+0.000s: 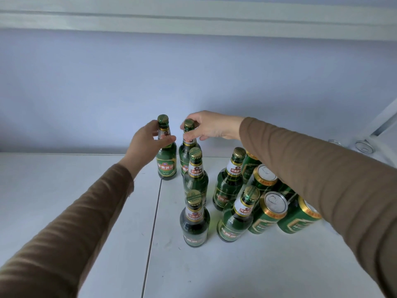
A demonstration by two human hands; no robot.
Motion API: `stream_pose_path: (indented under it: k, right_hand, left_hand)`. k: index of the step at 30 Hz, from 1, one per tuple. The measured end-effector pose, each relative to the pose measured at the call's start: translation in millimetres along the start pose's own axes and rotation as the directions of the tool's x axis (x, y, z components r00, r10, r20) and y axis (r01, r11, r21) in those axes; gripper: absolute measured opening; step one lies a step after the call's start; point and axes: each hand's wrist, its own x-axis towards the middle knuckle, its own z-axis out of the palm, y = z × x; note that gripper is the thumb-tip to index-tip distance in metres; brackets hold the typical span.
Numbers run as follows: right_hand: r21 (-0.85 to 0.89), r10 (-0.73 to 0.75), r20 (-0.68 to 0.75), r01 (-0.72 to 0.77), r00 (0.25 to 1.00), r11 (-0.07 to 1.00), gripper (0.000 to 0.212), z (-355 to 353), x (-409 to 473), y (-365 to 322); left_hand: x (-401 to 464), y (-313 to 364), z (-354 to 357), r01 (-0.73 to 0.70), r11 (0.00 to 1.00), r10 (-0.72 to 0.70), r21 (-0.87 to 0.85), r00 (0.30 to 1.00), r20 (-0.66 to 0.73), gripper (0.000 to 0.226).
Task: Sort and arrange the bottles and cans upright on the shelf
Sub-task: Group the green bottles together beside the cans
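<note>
Your shelf (64,190) runs white and bare across its whole left half and along the front edge; a seam (153,222) splits it just left of the bottles. A wall (193,82) closes the back, and a rail (193,18) crosses overhead. Everything upright crowds right of centre.

Your sleeves (322,179) are brown; the right one covers part of the cans.

Six bottles (195,220) stand upright, green with gold caps. Your left hand (148,145) curls round the neck of the rear left bottle (166,160). Your right hand (206,126) pinches the cap of the one beside it (189,143).

At least four cans (268,214) stand touching at the right; two more tops (363,146) show far right.
</note>
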Motion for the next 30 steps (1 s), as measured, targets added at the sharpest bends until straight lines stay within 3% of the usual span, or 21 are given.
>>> stream_pose_path:
  k: [5,9,19,30]
  right_hand:
    - [0.009,-0.033,-0.11,0.034,0.993,0.999,0.026,-2,2,14]
    - [0.086,-0.031,-0.172,0.047,0.985,0.995,0.022,-20,-8,30]
    - [0.069,0.008,-0.179,0.005,0.984,0.998,0.024,-51,-37,65]
    - [0.058,0.008,-0.119,-0.001,0.993,0.998,0.023,-59,-45,70]
  left_hand:
    - [10,0,9,-0.014,0.99,0.022,0.137,0.998,-0.057,0.023]
    - [12,7,15,-0.044,0.99,0.05,0.134,0.998,-0.042,0.018]
    - [15,34,54,-0.096,0.993,0.094,0.064,0.995,0.031,0.02]
    - [16,47,71,-0.122,0.987,0.114,0.109,0.99,0.078,0.021]
